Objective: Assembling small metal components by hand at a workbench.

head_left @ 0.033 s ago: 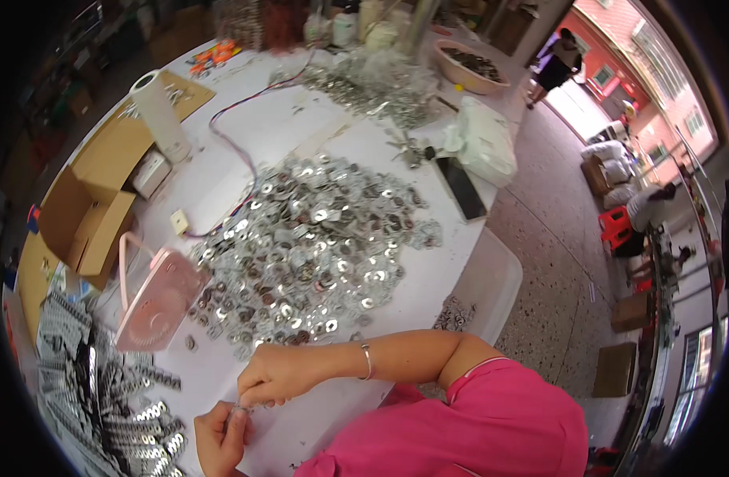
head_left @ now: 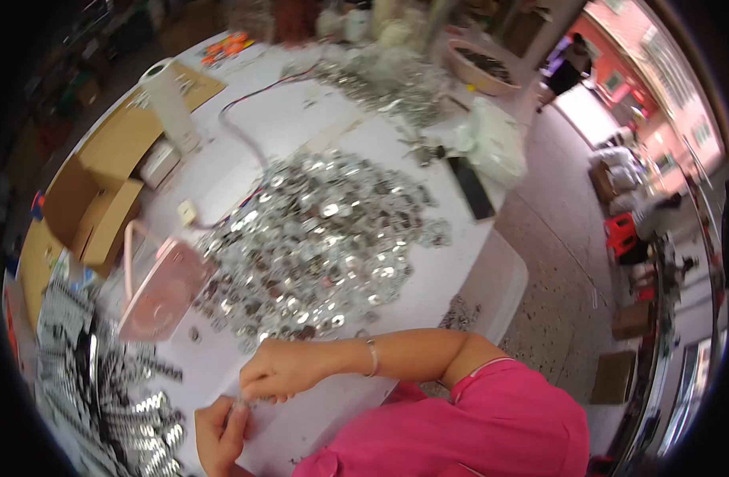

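My left hand (head_left: pixel 219 436) is closed in a pinch at the near side of the white table, with a small metal piece (head_left: pixel 239 404) at its fingertips. Just above it, my right hand (head_left: pixel 278 372) is curled shut, its fingertips close to that piece. Whatever the right fingers grip is hidden. Beyond my hands spreads a wide heap of small silvery metal parts (head_left: pixel 324 238), many with round discs. To the left lie rows of metal strips (head_left: pixel 145 429) with similar round parts.
A pink fan (head_left: pixel 164 294) stands left of the heap, near an open cardboard box (head_left: pixel 94 211) and a white roll (head_left: pixel 170 107). A phone (head_left: pixel 470 188) and a white plastic bag (head_left: pixel 491 143) lie at the right edge. A translucent tub (head_left: pixel 499 286) sits beside the table.
The whole view has shifted slightly, with the table's things appearing a little farther right. Both hands keep nearly the same place and closed pose.
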Demonstrator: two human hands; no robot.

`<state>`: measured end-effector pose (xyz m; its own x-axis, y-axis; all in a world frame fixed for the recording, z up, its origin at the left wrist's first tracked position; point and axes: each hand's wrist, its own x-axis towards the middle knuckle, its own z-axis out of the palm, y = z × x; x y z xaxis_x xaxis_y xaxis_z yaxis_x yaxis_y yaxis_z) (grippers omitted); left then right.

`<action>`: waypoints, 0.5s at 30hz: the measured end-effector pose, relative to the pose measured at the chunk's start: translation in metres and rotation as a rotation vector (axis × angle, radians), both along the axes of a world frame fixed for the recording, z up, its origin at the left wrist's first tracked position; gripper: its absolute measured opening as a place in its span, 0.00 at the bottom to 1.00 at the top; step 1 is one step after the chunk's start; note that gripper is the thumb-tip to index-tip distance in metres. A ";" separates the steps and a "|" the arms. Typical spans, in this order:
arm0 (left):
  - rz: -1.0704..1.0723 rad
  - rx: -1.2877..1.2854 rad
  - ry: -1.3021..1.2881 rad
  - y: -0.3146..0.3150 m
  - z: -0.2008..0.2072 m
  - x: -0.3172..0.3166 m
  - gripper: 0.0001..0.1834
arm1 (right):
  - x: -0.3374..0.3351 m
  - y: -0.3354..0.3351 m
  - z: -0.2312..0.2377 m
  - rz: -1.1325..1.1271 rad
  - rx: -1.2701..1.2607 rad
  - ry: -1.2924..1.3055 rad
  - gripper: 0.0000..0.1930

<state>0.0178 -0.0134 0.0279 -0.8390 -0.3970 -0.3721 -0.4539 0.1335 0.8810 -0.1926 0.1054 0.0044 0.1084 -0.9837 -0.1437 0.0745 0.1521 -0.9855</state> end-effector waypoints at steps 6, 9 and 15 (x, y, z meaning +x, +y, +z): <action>0.016 0.126 0.138 -0.001 0.014 -0.004 0.13 | 0.015 -0.001 0.005 -0.054 0.170 -0.241 0.16; 0.119 -0.168 0.230 0.012 0.019 -0.014 0.06 | 0.012 -0.005 0.014 -0.173 0.196 -0.181 0.13; 0.095 -0.775 0.256 0.020 -0.001 -0.023 0.06 | 0.018 -0.004 0.011 -0.306 -0.114 0.416 0.09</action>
